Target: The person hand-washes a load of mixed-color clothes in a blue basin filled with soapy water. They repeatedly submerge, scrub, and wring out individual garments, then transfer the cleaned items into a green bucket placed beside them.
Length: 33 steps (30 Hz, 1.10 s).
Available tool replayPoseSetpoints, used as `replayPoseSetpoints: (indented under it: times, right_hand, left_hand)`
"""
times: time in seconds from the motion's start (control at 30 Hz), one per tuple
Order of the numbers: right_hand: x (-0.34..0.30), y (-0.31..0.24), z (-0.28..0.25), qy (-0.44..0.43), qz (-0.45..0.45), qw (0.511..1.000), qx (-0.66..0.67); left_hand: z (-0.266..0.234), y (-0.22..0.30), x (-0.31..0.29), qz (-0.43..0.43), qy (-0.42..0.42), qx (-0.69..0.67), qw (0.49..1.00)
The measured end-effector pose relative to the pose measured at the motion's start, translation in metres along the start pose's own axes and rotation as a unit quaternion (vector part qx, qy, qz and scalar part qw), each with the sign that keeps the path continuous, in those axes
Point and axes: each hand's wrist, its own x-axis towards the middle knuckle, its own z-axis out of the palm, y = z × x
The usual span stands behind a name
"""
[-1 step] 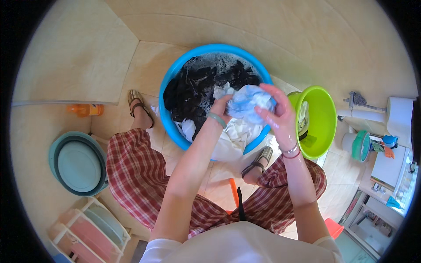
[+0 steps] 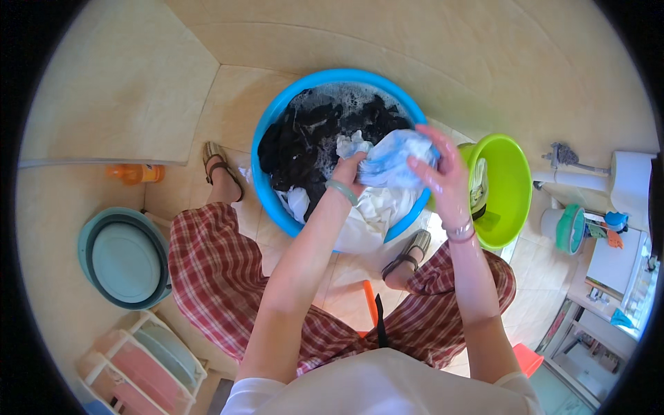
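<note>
Over the right part of a large blue tub (image 2: 261, 200), a wet light-blue and white cloth (image 2: 395, 158) is held up between my hands. My left hand (image 2: 348, 171), wearing a pale green bangle, is closed on the cloth's left end. At its right end my right hand (image 2: 448, 166) grips it between thumb and fingers; the fingers are slightly blurred. Dark clothes (image 2: 304, 142) soak in sudsy water in the tub. White fabric (image 2: 373, 211) hangs over the tub's near rim below the cloth.
A lime-green bucket (image 2: 512, 187) with some cloth inside is right of the tub. My sandalled feet flank the tub's near side. Grey-green basins (image 2: 124, 259), an orange bottle (image 2: 135, 173) and a white rack (image 2: 142, 366) are at left. Tiled walls close in behind the tub.
My right hand has shifted slightly up and right, and the cloth looks a little more stretched between my hands. My left hand has barely moved.
</note>
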Motion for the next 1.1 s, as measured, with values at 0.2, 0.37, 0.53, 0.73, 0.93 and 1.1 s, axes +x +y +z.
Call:
replayPoseSetpoints:
  times: [0.2, 0.37, 0.53, 0.73, 0.93, 1.1]
  right_hand:
    - [0.027, 0.115, -0.036, 0.087, 0.097, 0.991, 0.04]
    - [0.001, 0.145, -0.011, 0.051, 0.241, 0.881, 0.403]
    - [-0.007, 0.136, -0.007, -0.011, 0.208, 0.836, 0.508]
    - [-0.003, 0.123, -0.009, 0.083, 0.183, 0.911, 0.359]
    - [-0.017, 0.089, 0.008, 0.076, -0.085, 0.987, 0.116]
    - [-0.047, 0.067, 0.035, 0.085, -0.04, 0.983, 0.156]
  left_hand:
    - [0.03, -0.022, -0.059, 0.002, -0.033, 0.015, 0.999]
    - [0.048, -0.029, -0.084, -0.019, -0.07, 0.0, 0.997]
    - [0.03, -0.031, -0.078, -0.109, -0.09, -0.042, 0.989]
    - [0.031, -0.027, -0.074, -0.054, -0.041, 0.15, 0.986]
    - [0.027, -0.014, -0.103, -0.216, -0.067, 0.11, 0.968]
    - [0.027, -0.009, -0.093, -0.092, -0.076, 0.085, 0.989]
